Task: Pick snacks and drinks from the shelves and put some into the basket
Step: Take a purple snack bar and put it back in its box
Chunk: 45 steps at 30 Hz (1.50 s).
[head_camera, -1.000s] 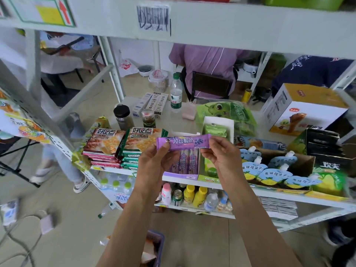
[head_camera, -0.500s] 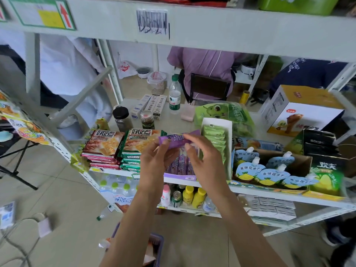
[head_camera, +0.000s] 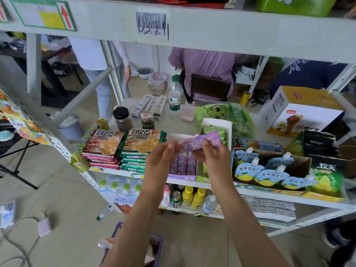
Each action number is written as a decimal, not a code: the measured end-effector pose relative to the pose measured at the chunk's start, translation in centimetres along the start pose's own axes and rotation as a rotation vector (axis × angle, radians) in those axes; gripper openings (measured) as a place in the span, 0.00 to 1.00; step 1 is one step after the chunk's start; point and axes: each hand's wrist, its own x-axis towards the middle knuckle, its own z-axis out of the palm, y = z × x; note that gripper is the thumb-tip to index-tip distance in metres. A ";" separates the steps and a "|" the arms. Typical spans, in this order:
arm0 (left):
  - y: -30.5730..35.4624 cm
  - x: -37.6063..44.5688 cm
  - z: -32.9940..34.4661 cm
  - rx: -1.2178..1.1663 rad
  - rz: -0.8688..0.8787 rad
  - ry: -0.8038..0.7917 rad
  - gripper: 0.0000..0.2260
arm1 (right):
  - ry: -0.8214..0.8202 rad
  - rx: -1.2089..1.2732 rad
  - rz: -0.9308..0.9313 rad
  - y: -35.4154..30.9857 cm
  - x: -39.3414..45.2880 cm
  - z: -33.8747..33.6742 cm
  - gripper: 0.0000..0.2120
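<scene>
Hands first: the right hand [head_camera: 212, 158] pinches the purple foil-wrapped snack bar [head_camera: 201, 143] above the shelf's front edge [head_camera: 269, 193]; the left hand [head_camera: 159, 162] hangs loosely open beside it, holding nothing. Keep that pinch firm while lowering to the purple plastic basket [head_camera: 156, 247]. The bar's long axis runs left-right, right end tilted up.

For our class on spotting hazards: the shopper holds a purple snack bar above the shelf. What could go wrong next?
1. Only the right hand pinches the purple foil snack bar; the left hand looks open, so it may slip.
2. The purple plastic basket sits low, mostly hidden behind the forearms; a drop could miss.
</scene>
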 end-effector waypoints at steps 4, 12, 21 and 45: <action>-1.0 0.6 -0.5 0.082 -0.037 0.062 0.10 | 0.002 0.268 0.128 -0.8 0.1 -1.0 0.04; -0.6 0.3 0.4 -0.121 -0.088 0.022 0.09 | 0.012 0.217 0.165 -0.5 0.0 -1.6 0.06; -0.6 -0.4 0.7 -0.087 -0.126 -0.118 0.09 | 0.027 0.154 0.108 -0.5 0.9 -2.5 0.03; -1.0 0.3 1.0 -0.175 -0.139 0.002 0.09 | -0.262 -0.202 0.081 0.2 0.4 -3.4 0.07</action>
